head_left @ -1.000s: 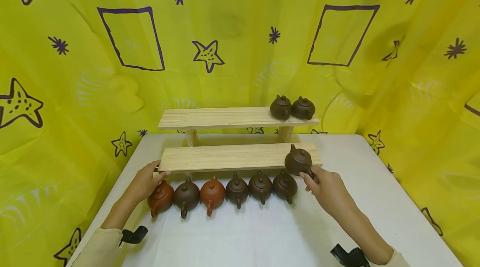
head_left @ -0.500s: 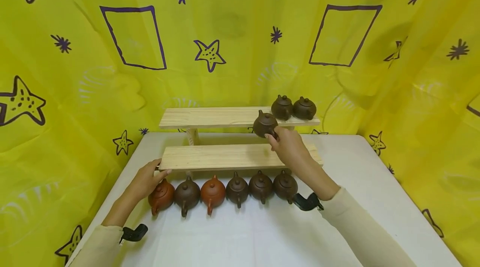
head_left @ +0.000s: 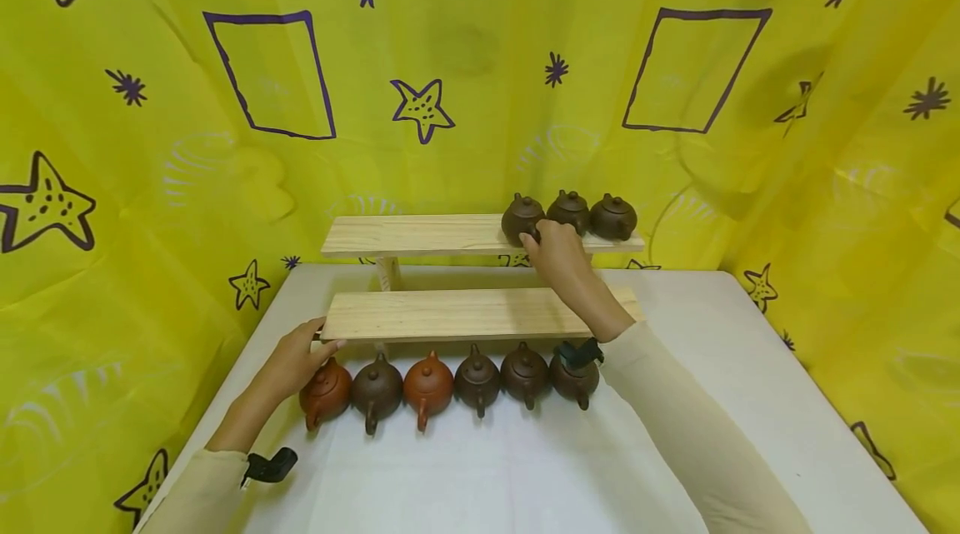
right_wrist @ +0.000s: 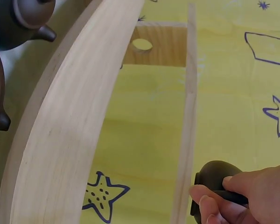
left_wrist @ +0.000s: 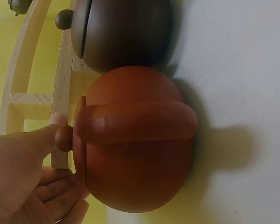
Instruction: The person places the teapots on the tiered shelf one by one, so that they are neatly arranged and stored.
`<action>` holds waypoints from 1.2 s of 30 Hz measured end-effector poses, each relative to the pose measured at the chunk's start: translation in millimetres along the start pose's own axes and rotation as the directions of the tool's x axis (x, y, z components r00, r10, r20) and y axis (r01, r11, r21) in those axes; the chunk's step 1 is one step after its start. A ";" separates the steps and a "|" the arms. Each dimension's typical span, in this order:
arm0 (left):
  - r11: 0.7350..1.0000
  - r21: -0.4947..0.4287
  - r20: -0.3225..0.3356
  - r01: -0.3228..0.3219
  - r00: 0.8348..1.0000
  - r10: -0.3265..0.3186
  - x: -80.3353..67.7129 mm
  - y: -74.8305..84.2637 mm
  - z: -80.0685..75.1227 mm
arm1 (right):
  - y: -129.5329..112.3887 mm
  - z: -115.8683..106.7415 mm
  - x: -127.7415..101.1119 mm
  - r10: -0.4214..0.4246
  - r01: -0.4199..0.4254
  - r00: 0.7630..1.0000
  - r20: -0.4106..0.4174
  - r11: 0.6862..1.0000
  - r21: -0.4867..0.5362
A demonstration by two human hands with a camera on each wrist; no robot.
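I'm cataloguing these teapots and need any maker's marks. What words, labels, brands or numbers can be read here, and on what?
None: no readable text in any view.
The teapots show no visible stamp or label.
The wooden shelves are bare wood.
The yellow cloth bears only drawn purple stars, rectangles and bursts, no letters.

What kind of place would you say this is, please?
Probably a staged recording set, not a home or shop: yellow printed cloth hung all round a white table, with a bare two-tier wooden shelf and small clay teapots in rows.

Right hand grips dark teapot beside plank edge.
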State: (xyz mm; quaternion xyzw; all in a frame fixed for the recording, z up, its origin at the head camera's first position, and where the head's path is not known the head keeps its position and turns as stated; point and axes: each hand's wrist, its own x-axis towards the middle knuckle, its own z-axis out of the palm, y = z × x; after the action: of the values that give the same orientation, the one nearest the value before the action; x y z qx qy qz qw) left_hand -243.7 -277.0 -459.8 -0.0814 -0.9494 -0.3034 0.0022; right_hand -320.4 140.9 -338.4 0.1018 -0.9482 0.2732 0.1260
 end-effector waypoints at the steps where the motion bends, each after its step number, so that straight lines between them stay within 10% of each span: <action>1: 1.000 0.000 0.001 0.002 1.000 -0.002 -0.1 0.2 0.1 | 0.3 1.0 1.5 0.006 -0.006 1.000 0.003 1.000 0.005; 36: 1.000 0.003 -0.021 -0.016 1.000 0.016 -0.1 1.7 -1.9 | 6.1 3.7 10.3 0.058 -0.058 0.998 0.005 0.998 -0.014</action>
State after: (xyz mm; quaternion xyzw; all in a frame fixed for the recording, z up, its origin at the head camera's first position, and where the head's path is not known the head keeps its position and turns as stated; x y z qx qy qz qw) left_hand -243.5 -276.8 -457.3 -0.0860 -0.9491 -0.3026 0.0147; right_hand -332.4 142.7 -341.4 0.0743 -0.9529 0.2700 0.1161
